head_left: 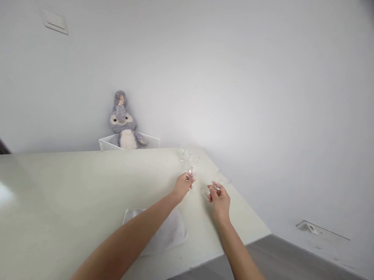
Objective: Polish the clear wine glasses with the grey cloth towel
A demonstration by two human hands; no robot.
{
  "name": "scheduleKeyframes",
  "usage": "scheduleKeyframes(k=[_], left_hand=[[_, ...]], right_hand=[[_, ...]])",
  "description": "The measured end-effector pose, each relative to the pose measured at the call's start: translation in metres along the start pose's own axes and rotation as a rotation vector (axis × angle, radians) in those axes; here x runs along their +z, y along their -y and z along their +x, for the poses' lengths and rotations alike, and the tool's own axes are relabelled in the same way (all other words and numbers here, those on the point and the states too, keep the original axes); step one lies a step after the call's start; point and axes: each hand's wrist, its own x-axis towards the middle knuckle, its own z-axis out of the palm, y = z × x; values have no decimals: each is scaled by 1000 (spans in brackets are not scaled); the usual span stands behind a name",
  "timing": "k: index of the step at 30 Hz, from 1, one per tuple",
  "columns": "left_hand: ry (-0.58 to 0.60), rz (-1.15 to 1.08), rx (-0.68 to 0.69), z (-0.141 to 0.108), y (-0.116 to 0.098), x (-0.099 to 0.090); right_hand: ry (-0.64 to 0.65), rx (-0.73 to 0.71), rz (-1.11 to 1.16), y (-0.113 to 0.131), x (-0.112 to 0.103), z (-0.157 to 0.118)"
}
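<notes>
My left hand (183, 186) is closed on a clear glass (190, 172) over the right part of the pale table (78, 184). Just behind it stand more clear glasses (183, 153), hard to tell apart. To the right, my right hand (219, 197) is pinched on another clear piece, which looks like a stemmed glass (207, 194) with its round foot at the left of the fingers. The two hands are apart. Beneath my left forearm lies a folded whitish cloth (169, 233), partly covered by the arm.
A grey plush toy (122, 122) sits in a white perforated basket (151, 141) beyond the table's back edge. The pale wall (240, 76) rises behind and to the right. The table's right corner juts over a grey floor (280, 266).
</notes>
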Motion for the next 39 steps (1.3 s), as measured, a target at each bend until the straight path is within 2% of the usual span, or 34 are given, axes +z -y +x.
scheduleKeyframes(k=[3, 5, 7, 9, 12, 15, 20, 25, 39], left_hand=[[-65, 48, 32, -22, -14, -59], [-155, 157, 74, -39, -22, -100], [-295, 301, 94, -59, -28, -134], [-450, 447, 91, -78, -28, -159], [-589, 567, 81, -98, -19, -178], [-614, 522, 81, -107, -7, -185], [-529, 394, 72, -110, -4, -183], [-454, 409, 57, -112, -6, -179], [-427, 409, 56, -112, -2, -176]], right_hand=[[162, -95, -166, 17, 16, -5], [315, -142, -186, 34, 40, -7], [424, -143, -110, 52, 73, -10], [489, -109, 14, 64, 108, -18], [568, -60, 97, 65, 150, -37], [608, -53, 32, 47, 166, -54], [583, -123, -124, 24, 160, -61], [587, -106, -161, 26, 154, -57], [616, -89, -127, 29, 154, -60]])
